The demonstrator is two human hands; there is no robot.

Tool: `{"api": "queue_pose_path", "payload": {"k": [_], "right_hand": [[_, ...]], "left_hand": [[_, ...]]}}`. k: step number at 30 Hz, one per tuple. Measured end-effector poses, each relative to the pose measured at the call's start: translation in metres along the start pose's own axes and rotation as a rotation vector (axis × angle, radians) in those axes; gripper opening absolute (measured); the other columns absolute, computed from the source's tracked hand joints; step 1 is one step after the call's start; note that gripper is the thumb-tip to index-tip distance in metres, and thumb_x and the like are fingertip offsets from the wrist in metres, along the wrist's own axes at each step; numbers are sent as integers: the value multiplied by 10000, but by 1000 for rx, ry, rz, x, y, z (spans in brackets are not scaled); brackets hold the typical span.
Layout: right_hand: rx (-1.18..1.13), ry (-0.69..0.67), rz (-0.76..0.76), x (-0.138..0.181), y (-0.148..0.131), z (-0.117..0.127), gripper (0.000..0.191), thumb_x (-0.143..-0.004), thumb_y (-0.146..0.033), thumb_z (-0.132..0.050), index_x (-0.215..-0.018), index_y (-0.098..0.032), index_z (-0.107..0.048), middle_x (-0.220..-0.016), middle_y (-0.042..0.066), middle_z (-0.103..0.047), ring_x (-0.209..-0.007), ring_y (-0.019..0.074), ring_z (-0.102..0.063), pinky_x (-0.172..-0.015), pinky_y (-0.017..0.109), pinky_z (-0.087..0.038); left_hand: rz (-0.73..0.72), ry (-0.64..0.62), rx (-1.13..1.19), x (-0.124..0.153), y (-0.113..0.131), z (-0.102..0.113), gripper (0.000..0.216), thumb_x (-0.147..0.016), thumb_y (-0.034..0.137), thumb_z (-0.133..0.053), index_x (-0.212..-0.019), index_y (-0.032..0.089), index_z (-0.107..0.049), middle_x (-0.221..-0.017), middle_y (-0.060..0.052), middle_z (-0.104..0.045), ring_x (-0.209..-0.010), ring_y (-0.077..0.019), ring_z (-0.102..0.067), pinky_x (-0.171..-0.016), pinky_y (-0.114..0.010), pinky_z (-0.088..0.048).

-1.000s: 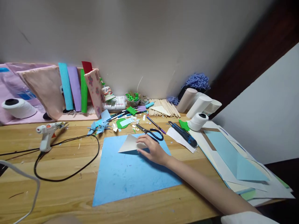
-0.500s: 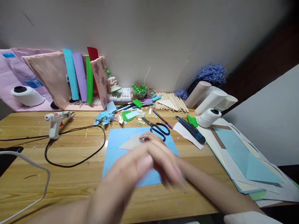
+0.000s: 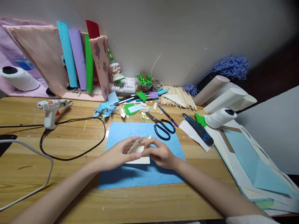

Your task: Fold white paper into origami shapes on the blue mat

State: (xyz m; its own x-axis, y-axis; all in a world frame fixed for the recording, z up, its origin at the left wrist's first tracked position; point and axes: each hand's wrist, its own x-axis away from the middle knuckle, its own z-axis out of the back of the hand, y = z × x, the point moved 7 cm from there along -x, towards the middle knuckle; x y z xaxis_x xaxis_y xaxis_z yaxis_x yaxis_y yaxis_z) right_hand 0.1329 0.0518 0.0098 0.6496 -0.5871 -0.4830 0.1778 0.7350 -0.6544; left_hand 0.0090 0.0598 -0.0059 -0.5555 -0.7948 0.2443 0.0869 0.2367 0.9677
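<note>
A cream sheet of paper (image 3: 142, 160), partly folded over, is held between both hands just above a blue sheet (image 3: 121, 177) lying on the table. My left hand (image 3: 119, 154) grips its left side, thumb on the front and fingers behind. My right hand (image 3: 161, 154) pinches the paper from the right with bent fingers. Behind the right hand, black-handled scissors (image 3: 162, 126) lie partly on the blue sheet, blades pointing to the back left. Part of the paper is hidden by the fingers.
A glue gun (image 3: 50, 113) with a looped black cable stands at left. A blue utility knife (image 3: 197, 129) rests on a white paper scrap. Paper scraps, markers and wooden sticks (image 3: 177, 96) line the back. Stacked coloured paper (image 3: 252, 155) and a thread cone (image 3: 220, 118) are at right.
My left hand, blurred in front of the paper before, is now at its left edge. The paper, earlier a flat triangle, is lifted and partly opened between both hands. The view has tilted down.
</note>
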Motion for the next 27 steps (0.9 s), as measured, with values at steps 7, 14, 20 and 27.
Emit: {"api": "queue_pose_path", "payload": {"k": [7, 14, 20, 27], "right_hand": [[95, -193, 80, -2, -7, -12, 263, -814, -39, -413, -942, -214, -562, -1097, 63, -599, -1168, 168, -457, -1018, 420, -343], [293, -119, 34, -3, 0, -4, 242, -827, -104, -475, -1034, -213, -536, -1126, 52, -609, -1193, 171, -434, -1026, 445, -305], [476, -58, 141, -2, -10, -3, 287, -849, -106, -448, -1107, -183, -547, -1107, 50, -629, -1159, 184, -474, -1013, 425, -325], [458, 37, 265, 3, -15, 7, 248, -865, -85, -397, -963, -177, -605, -978, 15, -689, -1080, 166, -548, -1012, 412, -338]], "left_hand": [[157, 212, 192, 1, -17, 14, 324, -779, 312, -547, -1054, 150, -605, -1094, -85, -635, -1017, -252, -570, -932, -416, -395], [242, 350, 723, -3, -35, 24, 264, -780, 134, -531, -1025, 56, -590, -944, -129, -681, -835, -214, -644, -801, -313, -494], [209, 292, 806, -5, -32, 13, 325, -785, 78, -496, -1104, 69, -557, -967, -125, -673, -829, -202, -636, -772, -300, -492], [243, 13, 422, 0, -19, 13, 339, -733, 148, -595, -1070, 111, -601, -889, -79, -685, -713, -134, -613, -616, -187, -440]]}}
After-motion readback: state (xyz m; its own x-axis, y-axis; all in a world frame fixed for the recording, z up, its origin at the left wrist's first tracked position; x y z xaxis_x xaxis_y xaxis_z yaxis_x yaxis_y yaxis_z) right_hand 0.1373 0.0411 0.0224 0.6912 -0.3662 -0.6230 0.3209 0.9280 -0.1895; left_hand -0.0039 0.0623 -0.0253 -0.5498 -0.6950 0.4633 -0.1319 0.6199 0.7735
